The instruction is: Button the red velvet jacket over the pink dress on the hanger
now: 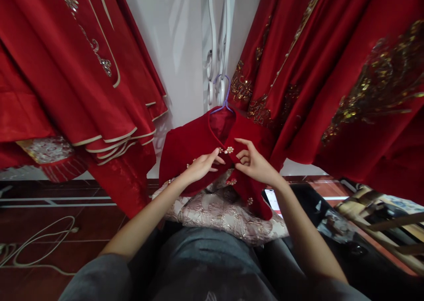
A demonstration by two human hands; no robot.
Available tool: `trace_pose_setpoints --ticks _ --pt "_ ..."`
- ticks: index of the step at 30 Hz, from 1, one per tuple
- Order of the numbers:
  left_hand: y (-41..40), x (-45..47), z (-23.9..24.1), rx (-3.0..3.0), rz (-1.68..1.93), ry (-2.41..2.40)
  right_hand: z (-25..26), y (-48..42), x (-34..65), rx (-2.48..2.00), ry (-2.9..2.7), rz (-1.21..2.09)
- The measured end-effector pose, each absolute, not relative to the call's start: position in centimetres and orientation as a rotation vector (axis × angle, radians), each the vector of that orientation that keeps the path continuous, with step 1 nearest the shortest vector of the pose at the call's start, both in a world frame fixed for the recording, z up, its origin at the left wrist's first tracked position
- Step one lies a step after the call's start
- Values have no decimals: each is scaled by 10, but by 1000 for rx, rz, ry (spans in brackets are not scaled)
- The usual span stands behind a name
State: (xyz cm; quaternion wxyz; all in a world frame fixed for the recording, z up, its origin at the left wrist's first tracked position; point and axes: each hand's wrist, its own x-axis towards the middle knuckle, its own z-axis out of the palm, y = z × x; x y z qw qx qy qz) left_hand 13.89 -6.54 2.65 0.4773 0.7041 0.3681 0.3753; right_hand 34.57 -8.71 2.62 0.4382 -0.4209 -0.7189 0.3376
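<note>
A dark red jacket [188, 137] with a stand collar hangs in front of me on a purple hanger [226, 102]. Its upper front edges meet at a pearl flower clasp [228, 150], and below that they spread apart. My left hand [204, 165] is at the left front edge, its thumb close to the clasp and its fingers apart. On the other side, my right hand [253, 161] is over the right front, with the index finger stretched out, the other fingers bent and the thumb apart. More pearl ornaments [250, 201] sit lower on the jacket.
Pinkish patterned fabric [215, 215] lies across my lap under the jacket. Long red garments with gold trim [112, 93] and gold sequins [351, 111] hang on both sides. A lit phone [273, 201] is beside my right forearm. A pale cable [36, 234] lies on the tiled floor.
</note>
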Motion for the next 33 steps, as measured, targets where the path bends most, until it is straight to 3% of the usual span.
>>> trace_pose_setpoints --ticks 9,14,21,29,33 --pt "-90 129 16 1384 585 824 57 -111 354 -874 -1846 1168" --pt "-88 111 10 1419 605 835 49 -118 335 -915 -1863 1307" --pt "-83 93 22 1459 664 892 13 -110 285 -1132 -1850 861" --pt "-68 63 28 1981 951 1232 8 -103 288 -1087 -1781 930" --pt "-62 58 20 2076 868 1284 6 -98 283 -1074 -1806 805"
